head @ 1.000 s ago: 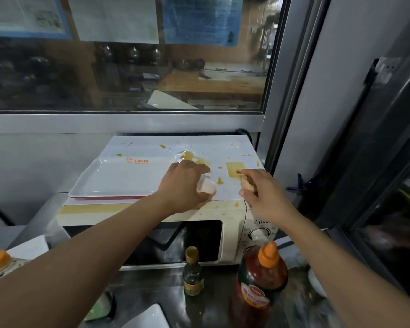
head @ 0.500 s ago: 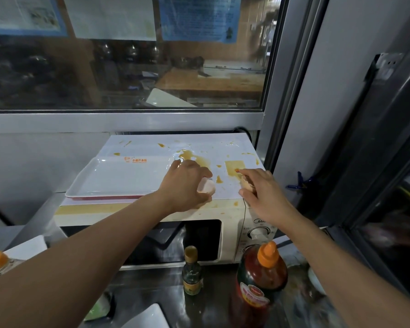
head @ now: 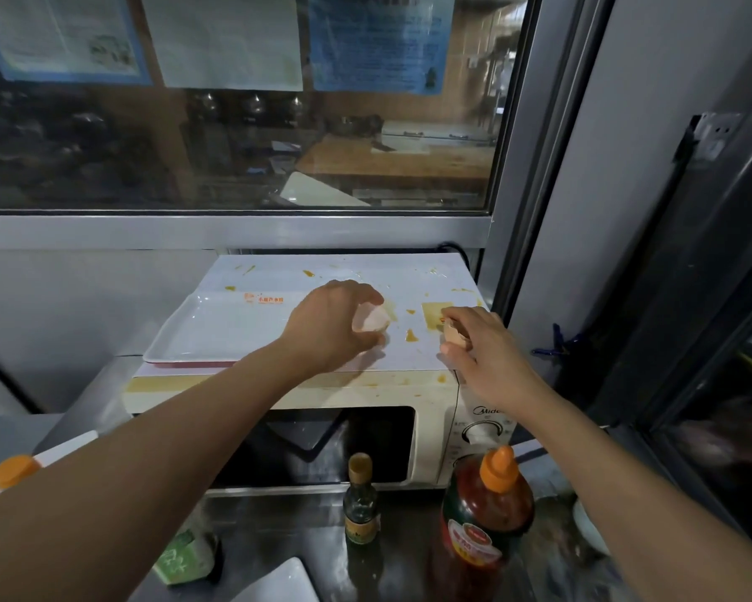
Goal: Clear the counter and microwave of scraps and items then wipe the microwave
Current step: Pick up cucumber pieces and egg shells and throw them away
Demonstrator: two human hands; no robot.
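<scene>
The microwave (head: pixel 426 432) stands on the counter (head: pixel 413 553) below the window (head: pixel 235 123). On its top, toward the left, lies a tray (head: pixel 218 328). Before the microwave stand a small bottle (head: pixel 360 506) and, to that bottle's right, a sauce bottle (head: pixel 487 519). Both hands reach over the microwave's top.

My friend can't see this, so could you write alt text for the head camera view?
Two bare hands pick eggshell pieces off a stained cream microwave: left hand holds a pale shell, right hand a brown one, beside a white tray.
</scene>
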